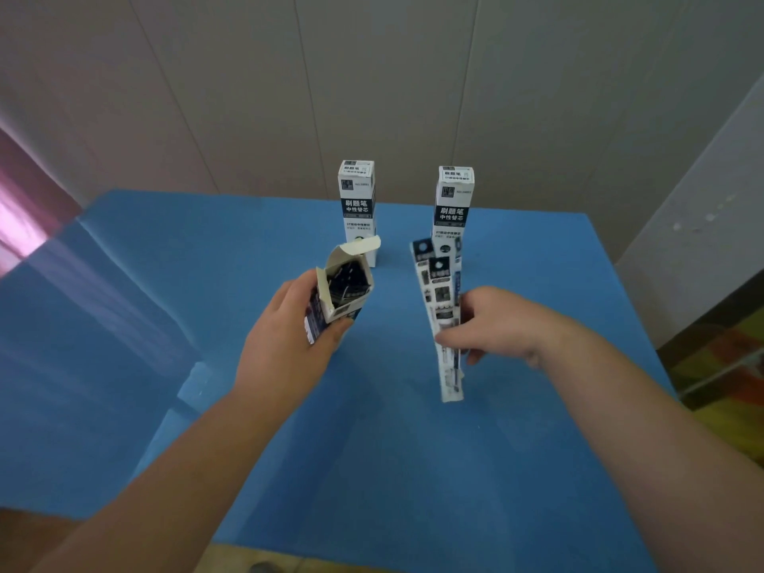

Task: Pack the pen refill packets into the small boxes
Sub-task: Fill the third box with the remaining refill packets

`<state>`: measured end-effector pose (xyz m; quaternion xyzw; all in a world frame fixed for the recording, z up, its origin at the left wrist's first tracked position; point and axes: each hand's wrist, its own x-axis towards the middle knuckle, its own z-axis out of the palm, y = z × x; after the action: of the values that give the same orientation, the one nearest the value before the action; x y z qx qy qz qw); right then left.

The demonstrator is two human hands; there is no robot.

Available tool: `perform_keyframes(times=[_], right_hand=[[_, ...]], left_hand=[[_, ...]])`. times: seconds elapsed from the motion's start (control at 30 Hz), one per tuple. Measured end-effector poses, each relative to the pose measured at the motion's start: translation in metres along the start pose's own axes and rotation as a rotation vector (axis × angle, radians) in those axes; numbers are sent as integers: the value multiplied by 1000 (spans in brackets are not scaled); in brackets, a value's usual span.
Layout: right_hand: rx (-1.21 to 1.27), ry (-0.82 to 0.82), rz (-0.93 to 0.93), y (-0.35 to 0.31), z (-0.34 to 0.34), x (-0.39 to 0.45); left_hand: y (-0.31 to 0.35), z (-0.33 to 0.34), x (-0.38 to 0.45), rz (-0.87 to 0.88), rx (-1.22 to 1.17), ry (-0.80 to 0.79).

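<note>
My left hand (pixel 285 345) grips a small white and dark box (pixel 339 295), tilted with its top flap open; dark refill packets show inside it. To its right, my right hand (pixel 492 324) holds a few long white and black pen refill packets (pixel 440 299) upright, fanned a little above the table. Behind them two closed boxes stand upright on the blue table (pixel 392 448): one at the centre (pixel 358 208), the other to its right (pixel 452 208), partly hidden low down by the held packets.
A pale panelled wall rises just behind the table's far edge. The blue surface drops to a lower blue step on the left (pixel 82 366). A patterned floor (pixel 727 366) lies beyond the right edge.
</note>
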<state>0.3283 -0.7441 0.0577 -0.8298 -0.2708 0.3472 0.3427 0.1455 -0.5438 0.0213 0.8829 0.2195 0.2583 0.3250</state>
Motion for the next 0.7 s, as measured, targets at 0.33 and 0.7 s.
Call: perform_keyframes(times=[0.33, 0.7], right_hand=[[686, 41, -304, -31, 11, -31], [685, 349, -499, -73, 19, -31]], left_hand=[[1, -1, -1, 0, -8, -13], [6, 2, -2, 47, 52, 0]])
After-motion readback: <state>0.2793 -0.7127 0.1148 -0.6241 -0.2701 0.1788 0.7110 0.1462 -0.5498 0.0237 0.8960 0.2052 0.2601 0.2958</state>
